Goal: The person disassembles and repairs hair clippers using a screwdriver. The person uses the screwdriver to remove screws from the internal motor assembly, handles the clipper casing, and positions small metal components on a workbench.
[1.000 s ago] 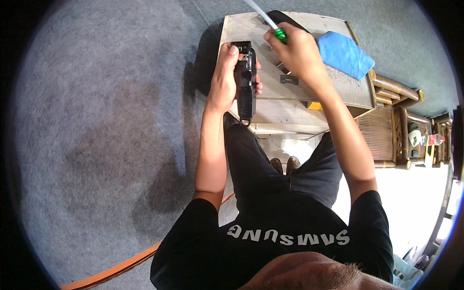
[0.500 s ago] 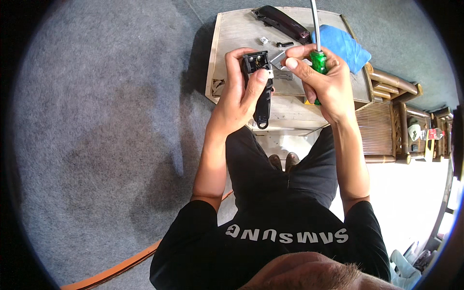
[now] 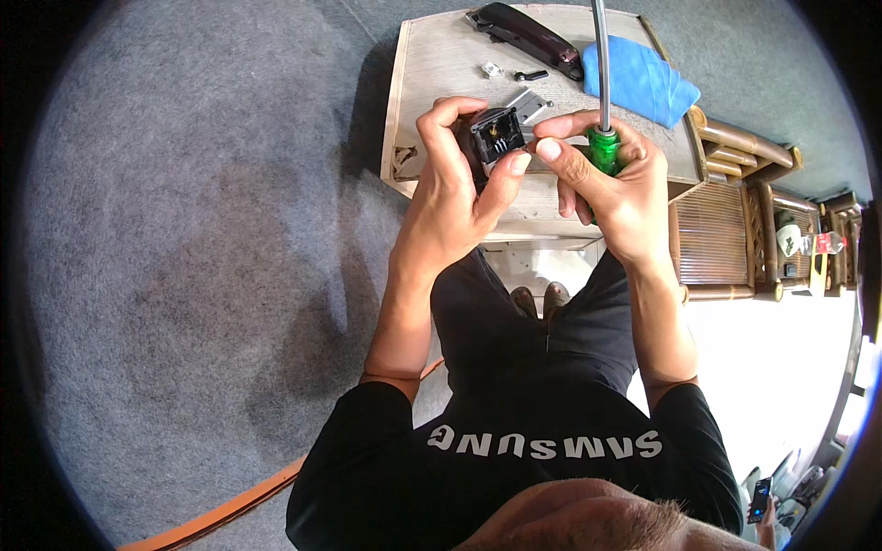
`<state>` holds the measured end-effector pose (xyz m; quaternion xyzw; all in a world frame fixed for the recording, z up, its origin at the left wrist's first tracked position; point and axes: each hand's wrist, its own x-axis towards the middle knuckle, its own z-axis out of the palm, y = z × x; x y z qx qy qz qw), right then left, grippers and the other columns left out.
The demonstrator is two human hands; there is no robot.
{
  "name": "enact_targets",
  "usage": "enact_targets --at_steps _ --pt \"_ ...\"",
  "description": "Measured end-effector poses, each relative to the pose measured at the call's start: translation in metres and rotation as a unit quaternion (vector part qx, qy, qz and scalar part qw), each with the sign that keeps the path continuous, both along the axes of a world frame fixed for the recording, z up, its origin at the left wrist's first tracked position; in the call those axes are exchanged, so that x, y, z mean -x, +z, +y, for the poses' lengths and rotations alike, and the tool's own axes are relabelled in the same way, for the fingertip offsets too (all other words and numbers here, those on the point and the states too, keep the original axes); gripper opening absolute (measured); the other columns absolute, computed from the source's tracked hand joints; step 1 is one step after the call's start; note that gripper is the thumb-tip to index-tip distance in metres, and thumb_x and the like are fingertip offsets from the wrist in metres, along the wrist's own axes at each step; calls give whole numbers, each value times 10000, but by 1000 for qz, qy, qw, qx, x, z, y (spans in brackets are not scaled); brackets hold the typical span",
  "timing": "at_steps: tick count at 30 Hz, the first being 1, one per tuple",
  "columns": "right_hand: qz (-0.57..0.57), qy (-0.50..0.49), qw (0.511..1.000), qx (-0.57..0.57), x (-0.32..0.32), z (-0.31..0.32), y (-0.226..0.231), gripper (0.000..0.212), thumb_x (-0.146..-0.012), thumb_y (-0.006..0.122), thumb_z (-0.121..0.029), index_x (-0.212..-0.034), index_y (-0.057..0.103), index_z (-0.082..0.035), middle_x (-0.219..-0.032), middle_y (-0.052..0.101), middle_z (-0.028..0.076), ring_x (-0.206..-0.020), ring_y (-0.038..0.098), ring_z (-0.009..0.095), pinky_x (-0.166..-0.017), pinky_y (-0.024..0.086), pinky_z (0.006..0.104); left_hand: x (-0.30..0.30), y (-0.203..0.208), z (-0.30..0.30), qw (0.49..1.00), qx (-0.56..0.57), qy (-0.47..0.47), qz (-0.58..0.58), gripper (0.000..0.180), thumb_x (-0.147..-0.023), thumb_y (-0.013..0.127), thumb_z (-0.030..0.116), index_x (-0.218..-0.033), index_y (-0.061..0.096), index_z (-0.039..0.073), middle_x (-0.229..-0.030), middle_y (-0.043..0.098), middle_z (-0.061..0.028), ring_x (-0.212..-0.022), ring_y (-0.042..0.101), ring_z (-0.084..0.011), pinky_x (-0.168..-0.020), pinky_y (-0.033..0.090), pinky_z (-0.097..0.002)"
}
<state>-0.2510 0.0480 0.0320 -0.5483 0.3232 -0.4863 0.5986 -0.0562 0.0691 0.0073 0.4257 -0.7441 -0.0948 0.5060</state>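
Observation:
My left hand (image 3: 450,184) is wrapped round a black hair clipper (image 3: 497,138), its open head end tipped up so that the hollow inside with small metal parts shows. My right hand (image 3: 611,179) holds a screwdriver (image 3: 604,147) by its green handle against the palm, with the long metal shaft pointing away. The thumb and forefinger of that hand come together at the clipper's right edge; whether they pinch a small part I cannot tell. Just beyond the clipper, a silver clipper blade (image 3: 529,104) lies on the small table (image 3: 441,55), partly hidden.
A second, dark clipper (image 3: 524,39) lies at the table's far side, near a small black part (image 3: 531,75) and a small clear-white piece (image 3: 491,70). A blue cloth (image 3: 638,81) hangs over the right edge. Bamboo furniture (image 3: 712,234) stands at right; another person's hand holds a phone (image 3: 760,500).
The clipper has been tilted so its open end faces up. The silver piece that was in my right fingers now lies on the table. Those fingers have moved to the clipper's edge.

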Motion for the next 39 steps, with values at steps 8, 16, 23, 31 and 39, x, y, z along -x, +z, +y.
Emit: enact_targets --at_steps 8,16,23,31,39 --pt "76 -54 991 100 -3 2 -3 179 -944 812 -121 -1066 769 3 -854 706 6 -750 647 53 -637 490 230 6 -2 4 1000 -14 8 -3 606 -1004 721 215 -1394 318 -13 -1223 525 -230 -1054 631 -311 -930 514 -428" --pt "71 -55 990 108 -6 0 -8 141 -934 807 -92 -1047 783 -11 -915 697 17 -817 642 75 -729 513 249 14 -8 8 997 -57 -21 55 612 -1043 682 299 -1397 303 -27 -1260 505 -241 -1083 602 -278 -945 503 -426" --pt "-23 -59 998 2 -15 7 -18 162 -928 825 -146 -1027 749 -43 -758 652 -28 -561 521 9 -451 359 195 17 -15 4 999 -5 -20 50 582 -1060 650 265 -1395 275 -29 -1233 481 -211 -1034 563 -249 -924 488 -411" --pt "-148 13 981 -124 -14 6 -19 168 -965 746 -113 -1042 609 -55 -712 576 -11 -465 468 50 -379 317 206 21 -20 7 997 -18 -37 70 575 -1066 636 247 -1415 257 -9 -1199 485 -189 -1009 536 -213 -903 479 -393" --pt "-212 27 971 -112 -5 3 -21 188 -936 714 -35 -1071 583 -33 -855 630 39 -476 491 72 -402 328 232 23 -18 9 990 -58 -65 114 582 -1070 635 260 -1421 251 0 -1109 517 -136 -926 520 -170 -849 479 -353"
